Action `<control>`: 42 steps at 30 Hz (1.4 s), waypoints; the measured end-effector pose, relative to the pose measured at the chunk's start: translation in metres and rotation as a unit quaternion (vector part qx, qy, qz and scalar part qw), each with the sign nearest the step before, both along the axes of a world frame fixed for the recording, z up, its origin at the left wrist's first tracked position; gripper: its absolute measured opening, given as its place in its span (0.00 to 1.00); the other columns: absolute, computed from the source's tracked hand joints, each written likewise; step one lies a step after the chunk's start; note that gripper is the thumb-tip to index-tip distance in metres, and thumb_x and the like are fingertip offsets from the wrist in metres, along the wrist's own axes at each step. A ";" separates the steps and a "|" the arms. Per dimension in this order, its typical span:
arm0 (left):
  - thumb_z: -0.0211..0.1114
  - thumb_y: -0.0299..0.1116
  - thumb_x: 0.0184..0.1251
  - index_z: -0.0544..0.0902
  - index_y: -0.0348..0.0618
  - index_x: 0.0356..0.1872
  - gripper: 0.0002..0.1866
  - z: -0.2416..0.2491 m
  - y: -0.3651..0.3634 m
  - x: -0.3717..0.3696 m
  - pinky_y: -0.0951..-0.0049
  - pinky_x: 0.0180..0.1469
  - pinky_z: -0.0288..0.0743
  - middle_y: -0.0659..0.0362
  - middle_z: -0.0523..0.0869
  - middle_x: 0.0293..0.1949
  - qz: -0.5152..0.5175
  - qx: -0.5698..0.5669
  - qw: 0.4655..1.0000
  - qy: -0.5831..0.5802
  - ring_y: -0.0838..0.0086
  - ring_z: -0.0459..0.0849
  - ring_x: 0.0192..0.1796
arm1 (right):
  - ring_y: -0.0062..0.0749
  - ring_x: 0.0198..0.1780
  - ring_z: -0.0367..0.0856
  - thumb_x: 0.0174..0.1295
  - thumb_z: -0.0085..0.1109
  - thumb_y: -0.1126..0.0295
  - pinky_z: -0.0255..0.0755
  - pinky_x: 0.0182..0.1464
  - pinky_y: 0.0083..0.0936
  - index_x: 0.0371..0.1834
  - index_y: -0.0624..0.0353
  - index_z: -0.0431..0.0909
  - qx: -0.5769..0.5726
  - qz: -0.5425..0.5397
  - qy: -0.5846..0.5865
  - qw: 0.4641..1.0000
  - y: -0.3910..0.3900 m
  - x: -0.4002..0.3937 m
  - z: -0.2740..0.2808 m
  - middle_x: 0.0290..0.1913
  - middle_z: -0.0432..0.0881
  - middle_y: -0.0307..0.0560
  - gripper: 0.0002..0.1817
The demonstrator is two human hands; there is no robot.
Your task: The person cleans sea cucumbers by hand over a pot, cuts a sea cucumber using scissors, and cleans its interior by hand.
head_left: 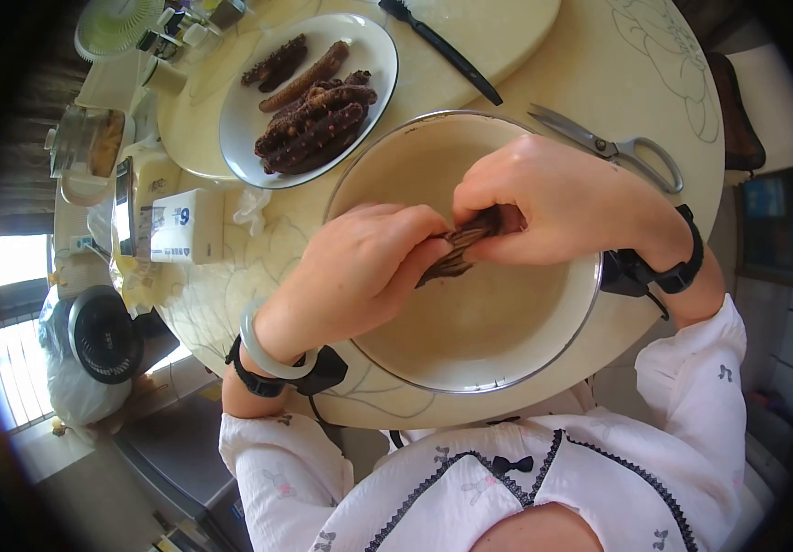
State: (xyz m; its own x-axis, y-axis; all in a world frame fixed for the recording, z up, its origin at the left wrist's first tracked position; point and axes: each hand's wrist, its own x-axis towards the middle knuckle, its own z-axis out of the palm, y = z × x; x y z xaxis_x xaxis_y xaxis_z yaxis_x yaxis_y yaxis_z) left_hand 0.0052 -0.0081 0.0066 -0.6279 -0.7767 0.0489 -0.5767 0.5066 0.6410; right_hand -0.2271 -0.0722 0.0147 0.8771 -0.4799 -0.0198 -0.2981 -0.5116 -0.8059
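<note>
I see a dark ridged sea cucumber (456,248) at frame centre, pinched by left hand (359,267) fingers and right hand (553,198) fingers, over a large bowl (470,340), otherwise empty. Upper left, a white plate (240,120) holds more sea cucumbers (318,115). Scissors (613,145) upper right.
</note>
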 end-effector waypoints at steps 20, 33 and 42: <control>0.65 0.19 0.56 0.79 0.41 0.47 0.16 -0.001 0.003 -0.002 0.58 0.52 0.76 0.54 0.85 0.40 -0.030 -0.012 0.995 -0.097 0.55 0.82 0.48 | 0.52 0.39 0.84 0.53 0.67 0.71 0.77 0.44 0.43 0.32 0.64 0.85 -0.095 -0.002 0.026 0.995 0.007 0.000 -0.010 0.31 0.84 0.56 0.07; 0.68 0.19 0.66 0.69 0.40 0.55 0.21 -0.014 0.003 -0.002 0.66 0.37 0.76 0.54 0.84 0.40 0.016 -0.037 0.996 0.082 0.62 0.83 0.34 | 0.53 0.40 0.84 0.62 0.63 0.73 0.78 0.43 0.42 0.45 0.57 0.84 -0.121 -0.011 0.041 0.992 0.013 0.001 -0.016 0.38 0.86 0.50 0.09; 0.70 0.15 0.58 0.69 0.41 0.56 0.27 -0.006 0.003 -0.001 0.68 0.37 0.73 0.55 0.82 0.40 0.004 0.032 0.998 0.061 0.68 0.78 0.33 | 0.50 0.40 0.86 0.66 0.60 0.63 0.80 0.46 0.43 0.39 0.57 0.86 -0.115 -0.030 0.083 0.989 0.015 0.005 -0.009 0.35 0.87 0.52 0.10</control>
